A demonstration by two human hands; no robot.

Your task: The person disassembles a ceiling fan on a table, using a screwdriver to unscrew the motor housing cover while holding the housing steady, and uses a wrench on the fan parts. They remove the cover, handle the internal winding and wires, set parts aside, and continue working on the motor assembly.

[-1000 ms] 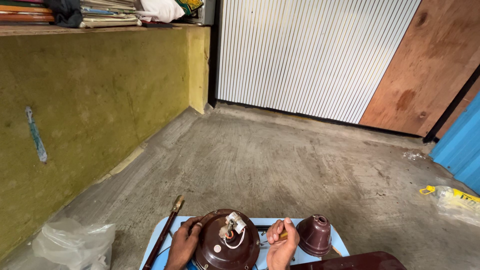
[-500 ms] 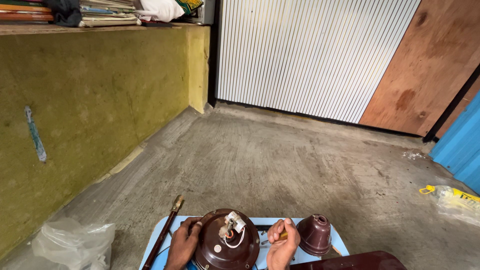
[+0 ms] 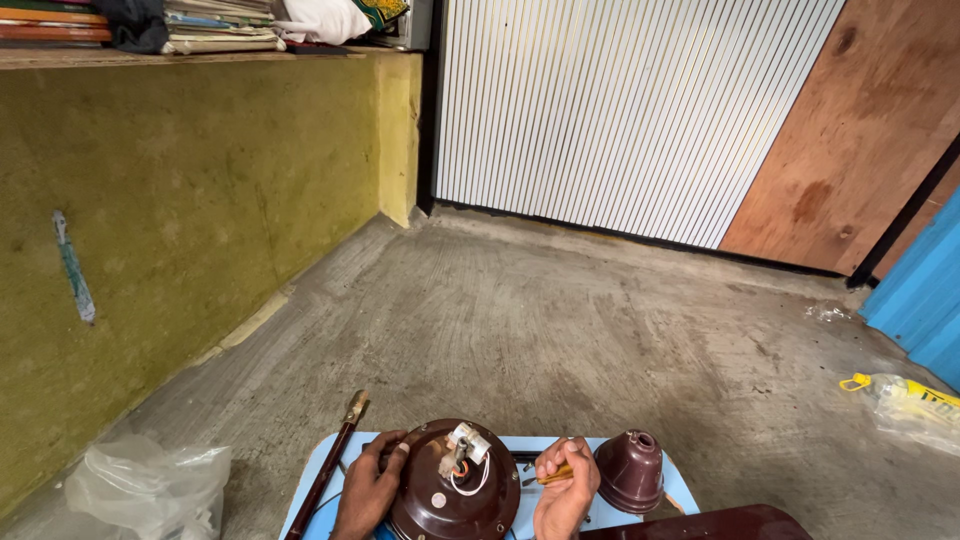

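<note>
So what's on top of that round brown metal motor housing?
On the round brown metal motor housing sits a small white terminal block with white and orange wires. The left hand covers its left edge.

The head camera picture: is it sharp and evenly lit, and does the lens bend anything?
Head view: soft, even light, no hard shadows or glare; the concrete floor is sharp. The wide lens splays the ribbed shutter outward. Both hands, left and right, are cut by the bottom edge beside the brown round housing.

Round brown motor housing (image 3: pixel 450 495), wiring upward
</note>
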